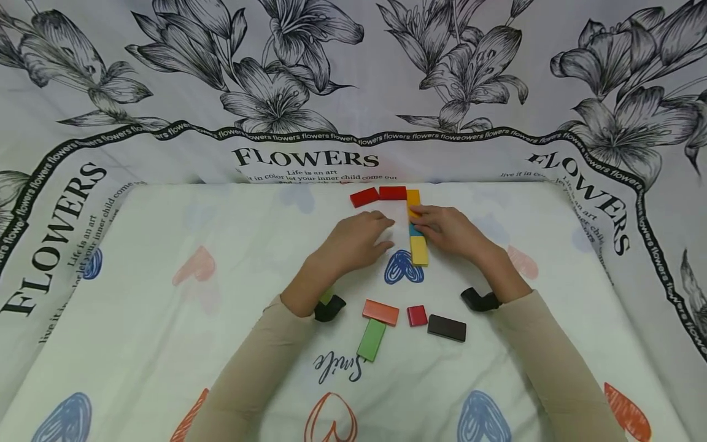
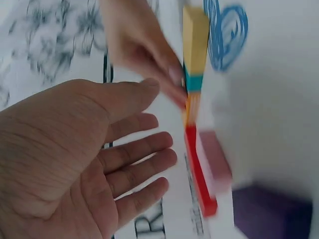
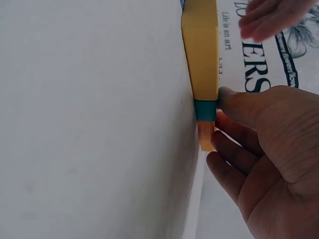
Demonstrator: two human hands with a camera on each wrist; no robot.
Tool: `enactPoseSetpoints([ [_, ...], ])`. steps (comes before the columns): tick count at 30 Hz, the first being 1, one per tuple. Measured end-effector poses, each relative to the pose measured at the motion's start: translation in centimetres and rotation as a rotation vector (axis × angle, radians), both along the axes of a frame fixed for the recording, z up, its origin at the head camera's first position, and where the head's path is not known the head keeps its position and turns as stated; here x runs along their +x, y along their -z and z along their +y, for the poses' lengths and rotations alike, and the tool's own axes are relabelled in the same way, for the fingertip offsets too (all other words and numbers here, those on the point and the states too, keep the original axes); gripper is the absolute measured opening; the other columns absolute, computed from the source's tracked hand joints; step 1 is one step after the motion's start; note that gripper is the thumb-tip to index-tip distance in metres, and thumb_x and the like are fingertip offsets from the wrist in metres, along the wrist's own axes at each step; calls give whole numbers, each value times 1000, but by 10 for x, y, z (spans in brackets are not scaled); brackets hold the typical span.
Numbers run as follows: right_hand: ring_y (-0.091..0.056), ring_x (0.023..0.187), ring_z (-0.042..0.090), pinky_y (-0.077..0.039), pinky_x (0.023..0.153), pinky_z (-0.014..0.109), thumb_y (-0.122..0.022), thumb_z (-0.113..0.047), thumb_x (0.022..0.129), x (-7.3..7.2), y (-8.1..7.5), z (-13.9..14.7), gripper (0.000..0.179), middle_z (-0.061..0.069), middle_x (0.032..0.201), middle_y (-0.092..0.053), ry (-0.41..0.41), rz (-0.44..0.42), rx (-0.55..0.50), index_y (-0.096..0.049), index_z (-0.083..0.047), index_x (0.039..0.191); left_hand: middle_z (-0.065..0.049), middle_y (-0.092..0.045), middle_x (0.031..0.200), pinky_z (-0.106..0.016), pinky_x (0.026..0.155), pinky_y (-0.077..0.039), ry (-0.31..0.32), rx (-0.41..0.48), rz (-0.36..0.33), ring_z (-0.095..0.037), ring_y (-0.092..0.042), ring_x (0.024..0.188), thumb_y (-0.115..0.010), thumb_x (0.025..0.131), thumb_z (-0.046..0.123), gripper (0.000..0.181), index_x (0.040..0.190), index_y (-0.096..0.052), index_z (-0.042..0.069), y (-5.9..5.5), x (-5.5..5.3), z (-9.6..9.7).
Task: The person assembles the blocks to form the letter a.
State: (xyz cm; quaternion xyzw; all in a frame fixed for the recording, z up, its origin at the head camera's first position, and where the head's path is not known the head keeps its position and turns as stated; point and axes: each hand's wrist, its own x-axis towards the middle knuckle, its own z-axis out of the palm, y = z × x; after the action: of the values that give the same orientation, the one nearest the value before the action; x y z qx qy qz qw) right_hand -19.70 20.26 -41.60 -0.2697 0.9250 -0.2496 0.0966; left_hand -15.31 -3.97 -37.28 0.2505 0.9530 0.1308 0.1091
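A row of blocks stands at the back of the table: two red blocks, an orange-yellow block, a small blue block and a yellow block. My right hand touches the row around the blue block, its thumb by the blue one and fingertips against the orange-yellow one. Left of the row, my left hand hovers with spread fingers and holds nothing. Blurred in the left wrist view, a dark purple block lies close by; I cannot make it out in the head view.
Nearer the front lie an orange block, a green block, a small red block and a black block. Black bent pieces show by both wrists. A green piece is partly hidden beside the left wrist.
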Motion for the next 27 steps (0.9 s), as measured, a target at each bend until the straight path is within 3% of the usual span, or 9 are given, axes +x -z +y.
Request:
enactPoseSetpoints([
  [4,-49,152,39,-40,124,59,-67,-11,103,-3,-4,1,36,12,159,-56,22,2,1,-67,-5,139,-11,-66,146,-44,114,-55,-98,-18,4,-27,-64,132,-76,98,33,60,151,-59,11,-3,-13,-14],
  [10,-47,153,39,-40,125,58,-66,-10,104,-4,1,0,38,13,159,-56,23,-22,-47,-65,-5,142,-13,-69,131,-44,106,-59,-153,-49,2,-29,-66,114,-74,99,31,54,146,-62,7,-2,-24,-23],
  [14,-48,153,38,-40,125,57,-65,-12,105,-1,6,-6,39,12,160,-56,17,-43,-57,-64,-5,143,-13,-72,128,-42,105,-60,-150,-58,2,-28,-68,113,-74,99,29,50,143,-65,7,4,-22,-28],
  [19,-47,153,35,-40,126,55,-65,-14,105,-1,6,-9,39,10,160,-56,19,-35,-45,-64,-6,144,-11,-74,113,-37,94,-61,-112,-47,38,-25,-66,100,-76,98,28,41,133,-70,8,14,-25,-30],
  [27,-46,154,37,-38,126,57,-64,-15,106,-2,1,-3,39,10,160,-55,45,-41,-13,-64,-6,144,-9,-72,100,-33,81,-57,-125,-12,72,-23,-62,89,-74,98,22,26,121,-76,9,23,-31,-22],
])
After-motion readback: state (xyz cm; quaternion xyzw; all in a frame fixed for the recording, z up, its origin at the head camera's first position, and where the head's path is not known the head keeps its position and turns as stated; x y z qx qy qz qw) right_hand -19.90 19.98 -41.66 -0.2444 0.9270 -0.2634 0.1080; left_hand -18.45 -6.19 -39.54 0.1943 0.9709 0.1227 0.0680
